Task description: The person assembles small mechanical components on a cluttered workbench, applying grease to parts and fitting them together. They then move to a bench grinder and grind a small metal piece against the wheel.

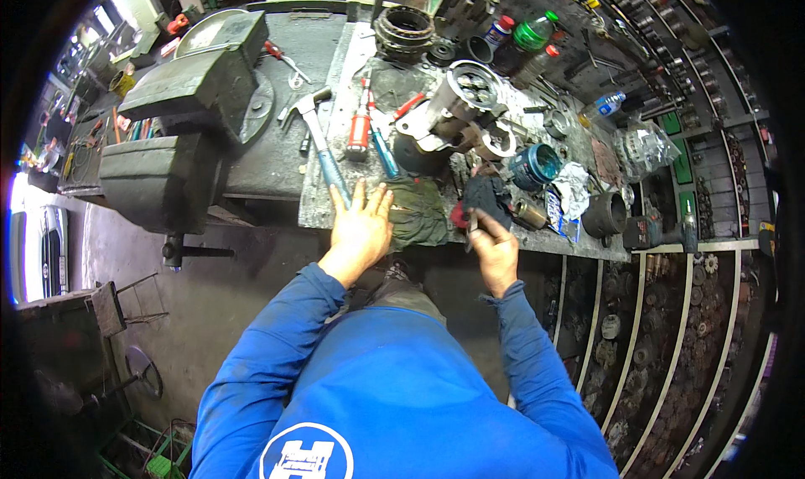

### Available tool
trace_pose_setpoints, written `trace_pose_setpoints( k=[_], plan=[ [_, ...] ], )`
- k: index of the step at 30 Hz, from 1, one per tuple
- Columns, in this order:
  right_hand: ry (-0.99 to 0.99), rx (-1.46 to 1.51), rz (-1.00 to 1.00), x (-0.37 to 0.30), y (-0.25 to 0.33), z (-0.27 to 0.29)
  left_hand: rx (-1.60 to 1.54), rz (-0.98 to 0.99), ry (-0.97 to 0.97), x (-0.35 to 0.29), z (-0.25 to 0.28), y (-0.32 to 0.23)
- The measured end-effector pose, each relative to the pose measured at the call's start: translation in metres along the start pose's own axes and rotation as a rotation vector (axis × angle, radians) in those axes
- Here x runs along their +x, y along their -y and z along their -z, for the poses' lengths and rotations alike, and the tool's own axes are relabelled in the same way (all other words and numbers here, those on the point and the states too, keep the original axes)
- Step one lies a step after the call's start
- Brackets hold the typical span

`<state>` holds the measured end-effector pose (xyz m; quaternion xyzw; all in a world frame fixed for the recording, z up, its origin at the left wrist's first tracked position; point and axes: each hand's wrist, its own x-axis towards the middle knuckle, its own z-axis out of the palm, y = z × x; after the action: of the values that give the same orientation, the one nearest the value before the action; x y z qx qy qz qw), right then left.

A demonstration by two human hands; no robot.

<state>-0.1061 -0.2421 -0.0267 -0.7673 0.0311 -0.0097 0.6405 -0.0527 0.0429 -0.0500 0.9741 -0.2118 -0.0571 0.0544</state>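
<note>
My left hand [360, 225] lies at the bench's front edge, fingers stretched out. Its fingertips are by the end of a blue-handled hammer [323, 153] and beside a crumpled dark green cloth [417, 213]. Closed in a pinch, my right hand [495, 250] has a small, thin dark piece at its fingertips, too small to name. Just beyond it are a black rag [486, 199] and a red object [459, 216]. A red-handled screwdriver [359, 135] and a blue-handled tool [385, 153] lie past my left hand. Behind the cloth stands a metal housing [457, 101].
A large bench vise [163, 173] juts out at the left. Around the right side of the bench are a blue tub [535, 167], a metal cylinder [605, 215], a green-capped bottle [535, 33] and a plastic bag [647, 148]. Shelves of metal parts [646, 345] stand at right.
</note>
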Motion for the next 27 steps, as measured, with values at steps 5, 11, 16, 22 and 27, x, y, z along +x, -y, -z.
trace_pose_setpoints(
  k=[5, 11, 16, 22, 27],
  plan=[
    [0.180, 1.423, -0.217, -0.008, 0.017, -0.002, -0.001, 0.006, 0.034, 0.003, -0.002, -0.002],
    [0.330, 1.469, -0.272, 0.005, 0.010, -0.014, 0.020, 0.008, 0.032, 0.003, 0.001, -0.003],
    [0.295, 0.102, -0.131, 0.044, 0.011, -0.031, -0.019, 0.052, 0.031, 0.003, 0.007, -0.008],
    [0.488, -0.886, 0.574, 0.074, -0.023, -0.079, 0.006, 0.102, 0.070, 0.005, 0.014, -0.014],
    [0.683, -0.885, 0.782, 0.073, -0.030, -0.044, 0.047, 0.162, 0.153, 0.008, 0.021, -0.021]
  ],
)
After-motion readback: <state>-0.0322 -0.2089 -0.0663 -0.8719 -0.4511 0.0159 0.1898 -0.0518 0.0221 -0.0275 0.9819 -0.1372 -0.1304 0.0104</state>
